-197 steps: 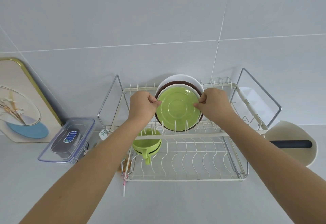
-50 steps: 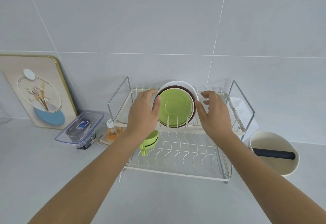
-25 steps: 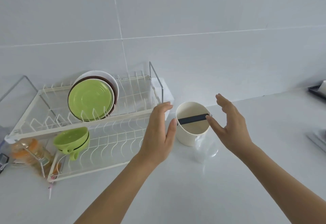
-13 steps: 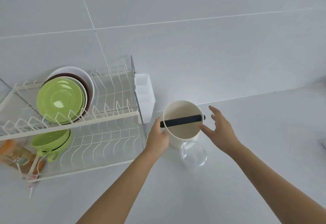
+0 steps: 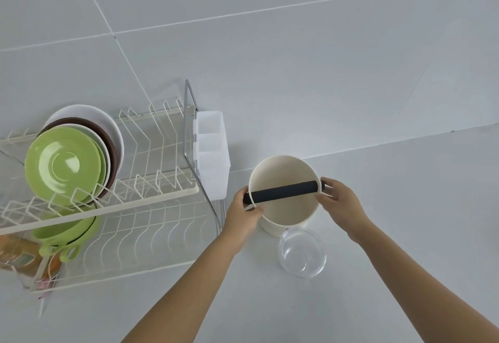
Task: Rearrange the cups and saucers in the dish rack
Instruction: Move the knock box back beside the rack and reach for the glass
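Gripping the tub (image 5: pixel 280 213) from both sides, beside the rack (image 5: pixel 151 199).
Left hand (image 5: pixel 244 216), right hand (image 5: pixel 340 202): fingers curled round rim by bar (image 5: pixel 282 191), probably to lift.

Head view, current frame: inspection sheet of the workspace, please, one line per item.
Surface: pale countertop, nothing spilled.
Job's things: saucers upright in the dish rack upper tier; green cups on the lower tier.
Clutter: cream container with black bar; clear glass bowl in front of it; white cutlery holder; packet under the rack's left end.
Grippers: left hand and right hand grip the container's sides.
Cables: nothing seen.
Surroundings: grey tiled wall.
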